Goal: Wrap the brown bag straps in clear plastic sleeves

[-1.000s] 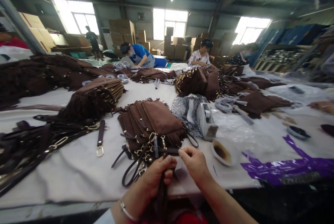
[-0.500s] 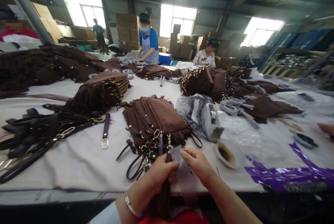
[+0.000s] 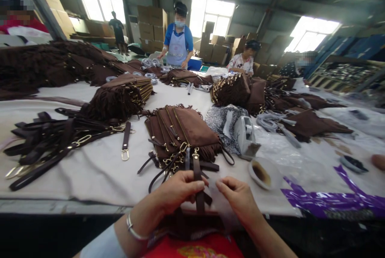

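My left hand (image 3: 180, 190) is closed around a dark brown strap (image 3: 197, 170) near the table's front edge. The strap's upper end carries a gold clasp, close to the stacked bags. Just right of it, my right hand (image 3: 237, 198) pinches a translucent plastic piece (image 3: 222, 204), which hangs down between the hands. Beyond them lies a stack of brown fringed bags (image 3: 192, 125) with gold zippers, rings and dark wrist loops. A short strap with a gold clasp (image 3: 126, 140) rests alone to the left.
Dark straps (image 3: 57, 138) lie heaped at left, with more bags (image 3: 120, 93) behind. A tape dispenser (image 3: 246, 136), a white bowl with brown contents (image 3: 260, 173) and a purple plastic bag (image 3: 327, 202) are at right. A co-worker (image 3: 179, 41) stands across the table.
The plastic piece has come away from the strap, and my right hand has moved right and slightly down with it. My left hand still holds the strap, now more exposed. The view has shifted slightly.
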`<state>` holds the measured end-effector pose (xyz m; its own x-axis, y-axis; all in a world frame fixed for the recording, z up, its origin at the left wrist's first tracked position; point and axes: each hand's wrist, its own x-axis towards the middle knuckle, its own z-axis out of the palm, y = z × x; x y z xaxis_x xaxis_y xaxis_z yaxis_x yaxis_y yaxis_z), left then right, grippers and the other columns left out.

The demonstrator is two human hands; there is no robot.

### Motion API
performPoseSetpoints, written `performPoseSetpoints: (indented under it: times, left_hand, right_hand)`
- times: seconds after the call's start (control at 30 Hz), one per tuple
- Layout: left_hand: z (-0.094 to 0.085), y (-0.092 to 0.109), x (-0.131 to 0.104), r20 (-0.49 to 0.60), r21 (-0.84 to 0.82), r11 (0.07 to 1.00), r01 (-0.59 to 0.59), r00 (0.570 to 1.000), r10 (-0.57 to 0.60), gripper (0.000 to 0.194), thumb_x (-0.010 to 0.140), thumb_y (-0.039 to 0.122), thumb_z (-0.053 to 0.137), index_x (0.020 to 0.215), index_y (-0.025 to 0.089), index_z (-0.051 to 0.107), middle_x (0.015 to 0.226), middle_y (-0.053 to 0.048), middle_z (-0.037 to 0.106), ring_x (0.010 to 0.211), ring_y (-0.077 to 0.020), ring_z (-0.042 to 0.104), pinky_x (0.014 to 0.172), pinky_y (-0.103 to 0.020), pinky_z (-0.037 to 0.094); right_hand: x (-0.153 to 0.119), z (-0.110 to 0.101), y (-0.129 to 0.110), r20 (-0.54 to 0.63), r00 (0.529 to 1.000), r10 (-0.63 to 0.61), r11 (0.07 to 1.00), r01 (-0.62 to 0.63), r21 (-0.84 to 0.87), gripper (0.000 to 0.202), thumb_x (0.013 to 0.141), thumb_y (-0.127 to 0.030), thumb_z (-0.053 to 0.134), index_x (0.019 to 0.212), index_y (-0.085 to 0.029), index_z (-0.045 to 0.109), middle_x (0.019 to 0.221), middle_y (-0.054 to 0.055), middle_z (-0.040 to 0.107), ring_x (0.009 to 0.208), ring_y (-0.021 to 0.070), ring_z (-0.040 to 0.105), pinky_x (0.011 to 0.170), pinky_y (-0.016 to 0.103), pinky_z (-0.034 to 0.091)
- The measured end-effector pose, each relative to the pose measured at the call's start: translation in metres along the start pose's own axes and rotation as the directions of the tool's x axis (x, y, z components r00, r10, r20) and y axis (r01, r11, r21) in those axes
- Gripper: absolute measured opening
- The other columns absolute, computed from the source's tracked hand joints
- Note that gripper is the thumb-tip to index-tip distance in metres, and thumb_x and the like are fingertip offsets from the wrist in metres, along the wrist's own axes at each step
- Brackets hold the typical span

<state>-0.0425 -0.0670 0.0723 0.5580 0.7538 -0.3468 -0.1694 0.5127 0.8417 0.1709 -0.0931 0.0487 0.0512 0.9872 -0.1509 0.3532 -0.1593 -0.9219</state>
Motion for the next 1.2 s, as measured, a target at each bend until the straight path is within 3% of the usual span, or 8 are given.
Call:
performPoseSetpoints:
  times: [0.17, 0.37, 0.53, 0.87, 1.03, 1.2]
  left_hand:
    - [0.013, 0.018, 0.023, -0.228, -0.066, 0.983, -0.173, 0.962, 0.154, 0.037, 0.061, 0.035, 0.083, 0.089, 0.014, 0.07, 0.076, -0.004, 0.068, 0.063, -0.0147, 0.063, 0.06, -0.026, 0.05]
    - [0.02, 0.009, 0.033, -0.376, 0.002, 0.956, -0.292, 0.886, 0.271, 0.035, 0.061, 0.034, 0.083, 0.086, 0.013, 0.071, 0.08, -0.007, 0.071, 0.067, -0.0179, 0.066, 0.062, -0.028, 0.053]
    - [0.019, 0.002, 0.035, -0.391, -0.028, 0.949, -0.316, 0.877, 0.28, 0.035, 0.062, 0.034, 0.082, 0.088, 0.013, 0.071, 0.081, -0.007, 0.072, 0.07, -0.0184, 0.066, 0.068, -0.03, 0.054]
    - [0.032, -0.003, 0.031, -0.413, -0.005, 0.956, -0.294, 0.871, 0.266, 0.034, 0.061, 0.033, 0.082, 0.086, 0.013, 0.072, 0.077, -0.006, 0.07, 0.066, -0.0159, 0.063, 0.063, -0.027, 0.051]
    - [0.031, -0.008, 0.027, -0.432, 0.094, 0.954, -0.286, 0.851, 0.298, 0.028, 0.065, 0.03, 0.079, 0.087, 0.013, 0.074, 0.075, -0.004, 0.07, 0.065, -0.0147, 0.06, 0.062, -0.024, 0.048]
    - [0.033, -0.016, 0.027, -0.41, 0.099, 0.955, -0.28, 0.863, 0.295, 0.025, 0.065, 0.03, 0.079, 0.083, 0.013, 0.074, 0.079, -0.006, 0.072, 0.073, -0.0175, 0.062, 0.068, -0.025, 0.048]
  right_hand:
    - [-0.017, 0.006, 0.002, -0.005, 1.0, -0.009, 1.0, 0.009, 0.022, 0.036, 0.079, -0.051, 0.063, 0.073, -0.016, 0.072, 0.069, 0.003, 0.066, 0.07, 0.0191, 0.055, 0.063, 0.026, 0.041]
    - [-0.021, 0.004, 0.001, -0.033, 0.999, -0.001, 0.999, 0.003, 0.037, 0.036, 0.079, -0.05, 0.064, 0.072, -0.016, 0.071, 0.067, 0.002, 0.065, 0.067, 0.0183, 0.054, 0.06, 0.026, 0.04]
    - [-0.023, 0.006, 0.003, -0.032, 0.999, 0.008, 0.998, -0.006, 0.065, 0.035, 0.079, -0.05, 0.064, 0.073, -0.016, 0.071, 0.068, 0.001, 0.065, 0.067, 0.0175, 0.053, 0.06, 0.025, 0.039]
    - [-0.023, 0.007, 0.002, -0.034, 0.998, 0.052, 0.988, -0.047, 0.145, 0.04, 0.076, -0.054, 0.066, 0.077, -0.015, 0.074, 0.072, 0.004, 0.068, 0.07, 0.0199, 0.056, 0.063, 0.027, 0.042]
    - [-0.026, 0.012, 0.002, 0.032, 0.995, 0.092, 0.961, -0.097, 0.259, 0.041, 0.076, -0.053, 0.067, 0.088, -0.015, 0.076, 0.082, 0.006, 0.073, 0.074, 0.0223, 0.061, 0.065, 0.028, 0.045]
    - [-0.024, 0.017, 0.0, 0.137, 0.988, 0.077, 0.918, -0.124, 0.377, 0.041, 0.073, -0.049, 0.073, 0.096, -0.015, 0.075, 0.087, 0.008, 0.074, 0.081, 0.0252, 0.064, 0.071, 0.032, 0.049]
